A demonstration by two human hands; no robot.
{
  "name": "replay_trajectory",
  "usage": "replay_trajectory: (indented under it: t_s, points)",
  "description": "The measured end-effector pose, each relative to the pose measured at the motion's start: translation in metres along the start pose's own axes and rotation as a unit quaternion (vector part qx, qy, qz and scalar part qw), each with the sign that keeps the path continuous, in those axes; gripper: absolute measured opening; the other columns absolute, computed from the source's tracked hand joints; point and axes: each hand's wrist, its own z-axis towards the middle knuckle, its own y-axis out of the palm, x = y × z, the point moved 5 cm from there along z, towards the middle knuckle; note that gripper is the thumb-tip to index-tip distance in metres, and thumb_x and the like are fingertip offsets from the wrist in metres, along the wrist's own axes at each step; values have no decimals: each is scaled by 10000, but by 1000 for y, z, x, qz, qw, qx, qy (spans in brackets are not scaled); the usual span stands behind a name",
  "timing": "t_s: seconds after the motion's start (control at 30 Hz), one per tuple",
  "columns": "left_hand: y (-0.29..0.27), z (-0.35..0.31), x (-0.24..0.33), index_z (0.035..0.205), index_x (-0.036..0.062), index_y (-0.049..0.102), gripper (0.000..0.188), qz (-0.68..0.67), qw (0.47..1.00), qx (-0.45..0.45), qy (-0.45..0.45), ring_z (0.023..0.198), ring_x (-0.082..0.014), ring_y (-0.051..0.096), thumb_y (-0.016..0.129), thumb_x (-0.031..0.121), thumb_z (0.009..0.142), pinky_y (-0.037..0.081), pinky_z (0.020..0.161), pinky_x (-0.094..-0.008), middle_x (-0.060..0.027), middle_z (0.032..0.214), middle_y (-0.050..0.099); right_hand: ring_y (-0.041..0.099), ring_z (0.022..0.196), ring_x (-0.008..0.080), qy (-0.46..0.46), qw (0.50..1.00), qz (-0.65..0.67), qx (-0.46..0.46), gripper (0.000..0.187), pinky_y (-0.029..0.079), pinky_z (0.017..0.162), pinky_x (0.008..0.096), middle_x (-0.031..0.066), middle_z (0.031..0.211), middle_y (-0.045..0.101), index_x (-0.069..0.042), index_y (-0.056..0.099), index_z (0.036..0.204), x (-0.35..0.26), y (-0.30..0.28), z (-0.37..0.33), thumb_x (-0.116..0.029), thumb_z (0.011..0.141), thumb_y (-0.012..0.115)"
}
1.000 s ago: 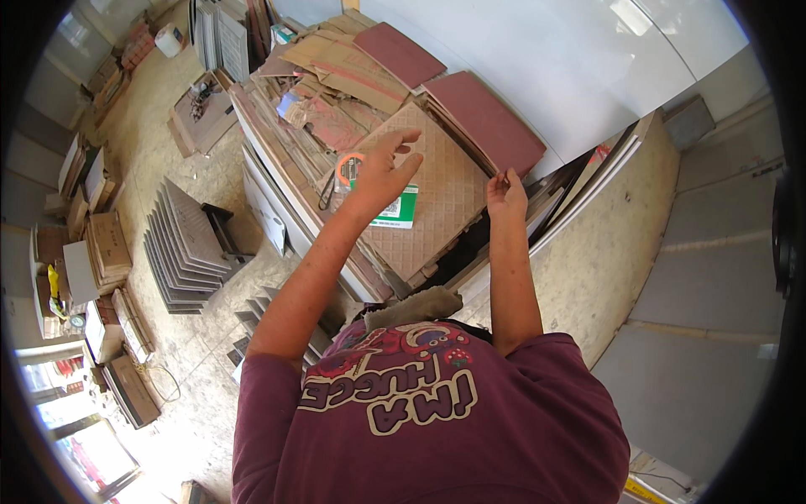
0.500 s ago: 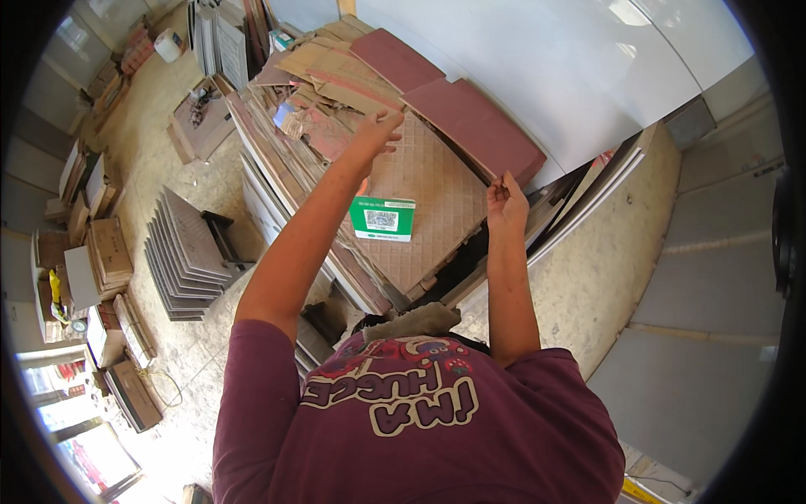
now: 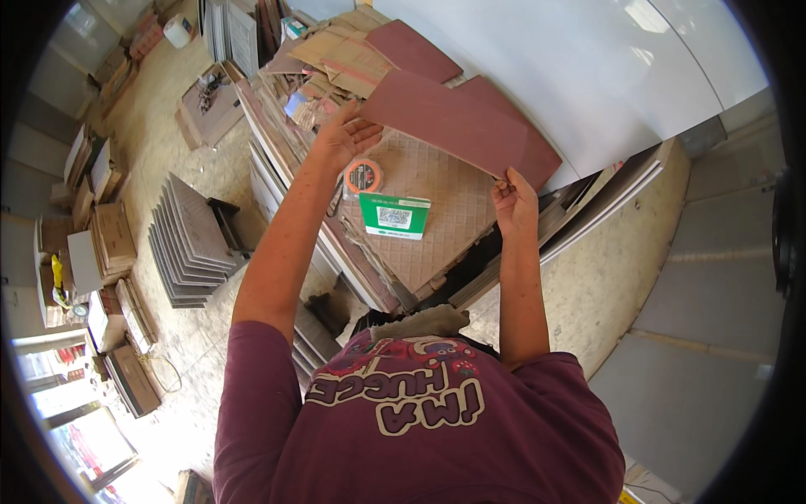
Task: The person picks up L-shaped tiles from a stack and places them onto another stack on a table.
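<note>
Green QR card nearby — right hand pinches maroon panel, left grip unclear.

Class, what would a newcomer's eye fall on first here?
Probably the dark-red panel at upper centre, with the left hand at its left corner and the right hand at its lower edge. Next comes the green card on the tan gridded surface, near a round orange item.

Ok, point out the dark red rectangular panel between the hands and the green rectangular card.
Dark red rectangular panel [image 3: 445, 120]: head view, middle of broad face.
Green rectangular card [image 3: 394, 217]: head view, middle of printed front.
</note>
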Motion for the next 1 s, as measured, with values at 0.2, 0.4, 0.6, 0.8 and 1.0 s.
replay_trajectory:
  t_s: [0.2, 0.4, 0.6, 0.8, 1.0]
  points:
    - [-3, -19, 13, 1028, -27, 540, 342, 52, 996, -71, 13, 879, -241, 582, 516, 266, 853, 512, 742, -368, -126, 946, 587, 516, 578, 103, 14, 999, -8, -44, 64, 459, 564, 242, 0, 688, 555, -63, 580, 767, 1, 9, -3, -114, 805, 579]
    - [-6, -50, 14, 1025, -75, 531, 303, 93, 992, -56, 60, 800, -227, 611, 464, 181, 876, 553, 658, -309, -147, 924, 604, 525, 663, 95, 23, 996, -4, -88, 169, 472, 611, 246, 28, 837, 577, -58, 558, 925, 5, 18, -2, -188, 821, 587]
    - [-27, -55, 22, 1010, -78, 537, 269, 25, 990, -1, 136, 857, -237, 606, 462, 141, 874, 549, 713, -328, -156, 959, 598, 518, 747, 93, 34, 996, -46, -69, 356, 452, 659, 230, 39, 932, 573, -28, 512, 1104, 2, 28, -7, -281, 854, 523]
    - [-31, -16, 51, 1020, -64, 511, 240, 71, 979, 25, 188, 913, -270, 591, 491, 115, 861, 527, 786, -388, -158, 994, 575, 512, 737, 83, 36, 998, -15, -58, 359, 438, 651, 217, 11, 898, 572, -26, 529, 1078, 2, 18, -2, -305, 854, 500]
    - [-48, 43, 42, 959, -76, 511, 187, 42, 981, 47, 186, 855, -267, 591, 480, 84, 867, 535, 758, -409, -154, 944, 570, 505, 717, 102, 37, 999, 14, -35, 348, 436, 641, 219, 14, 842, 555, -22, 539, 1049, 1, 13, 0, -302, 842, 514]
